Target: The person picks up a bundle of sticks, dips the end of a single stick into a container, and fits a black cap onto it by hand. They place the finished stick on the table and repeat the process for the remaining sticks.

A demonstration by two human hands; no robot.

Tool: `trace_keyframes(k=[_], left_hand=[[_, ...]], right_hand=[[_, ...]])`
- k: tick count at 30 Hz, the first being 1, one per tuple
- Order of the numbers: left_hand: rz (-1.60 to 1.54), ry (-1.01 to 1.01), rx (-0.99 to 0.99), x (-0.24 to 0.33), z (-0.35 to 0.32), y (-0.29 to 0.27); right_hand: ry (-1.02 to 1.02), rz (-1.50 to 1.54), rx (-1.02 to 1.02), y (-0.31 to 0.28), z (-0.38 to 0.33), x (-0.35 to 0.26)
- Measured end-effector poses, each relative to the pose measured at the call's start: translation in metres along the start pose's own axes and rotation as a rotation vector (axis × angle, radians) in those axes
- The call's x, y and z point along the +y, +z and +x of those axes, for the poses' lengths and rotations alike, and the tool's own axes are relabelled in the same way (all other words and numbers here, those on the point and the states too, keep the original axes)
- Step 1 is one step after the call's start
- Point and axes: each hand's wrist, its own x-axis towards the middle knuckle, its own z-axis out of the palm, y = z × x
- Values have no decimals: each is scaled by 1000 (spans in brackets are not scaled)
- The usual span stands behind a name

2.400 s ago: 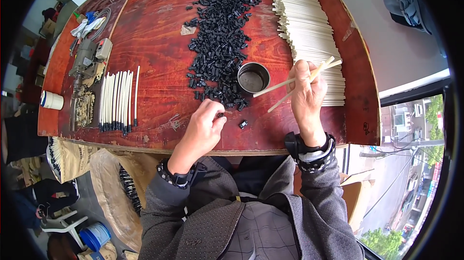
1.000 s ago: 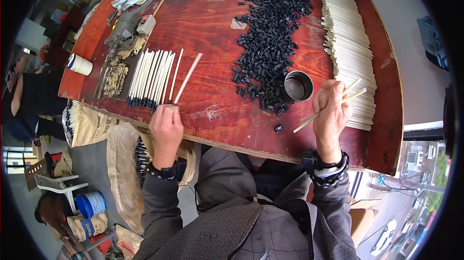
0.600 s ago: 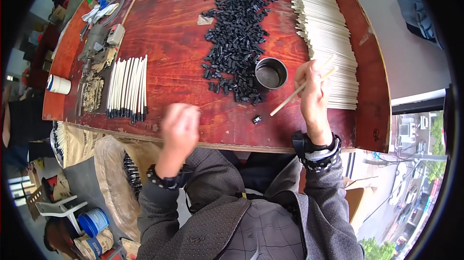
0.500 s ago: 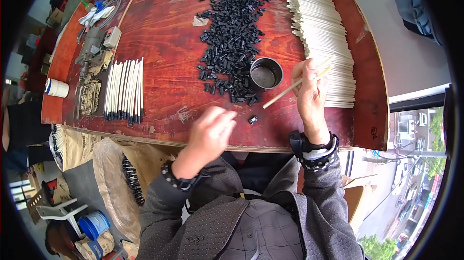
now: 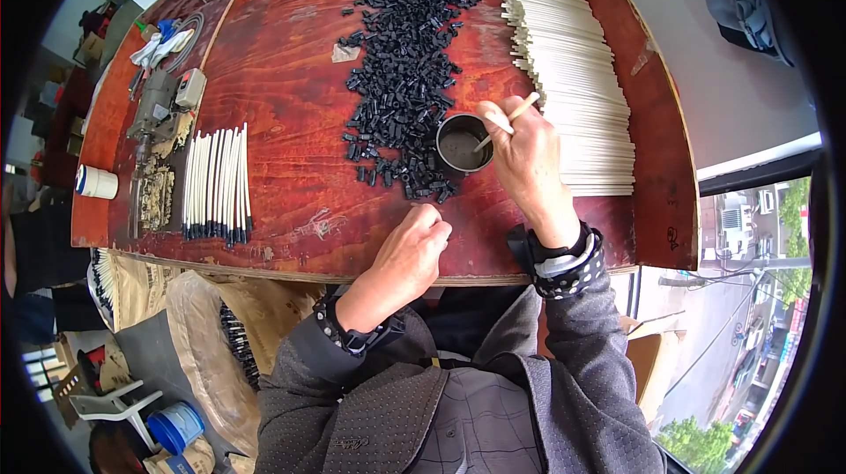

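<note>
Over the round metal cup (image 5: 460,166), my right hand (image 5: 530,157) pinches thin cream-white sticks (image 5: 525,105), at least two by the look of it. One stick's lower end slants into the cup's mouth; whether it touches the liquid-looking bottom I cannot tell. Just below the cup, close to the table's near edge, my left hand (image 5: 410,245) is closed with its fingertips together. Anything in those fingertips is hidden. A long heap of small black plastic caps (image 5: 401,77) runs from the cup to the far edge.
White sticks (image 5: 577,77) lie stacked along the right wall of the red wooden table (image 5: 291,77). At left is a row of black-capped sticks (image 5: 216,179), beside a small motorised machine (image 5: 157,108) and a white tub (image 5: 97,181).
My right hand has moved left, bringing the stick's end into the cup. My left hand has shifted right and closed; the loose black cap near it no longer shows.
</note>
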Motion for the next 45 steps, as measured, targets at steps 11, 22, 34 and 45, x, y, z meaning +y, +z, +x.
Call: trace_keyframes(k=[11,22,34,45], left_hand=[[-809,-449,161,-12,-14,-35],[-869,-301,143,-1,-19,-42],[-560,-216,256,-1,-17,-45],[169,-340,651,-49,-74,-92]], right_hand=[[443,833,-27,-24,-11,-28],[597,905,-92,-9,-26,-39],[408,832,23,-6,-35,-47],[480,973,-81,7,-40,-28]])
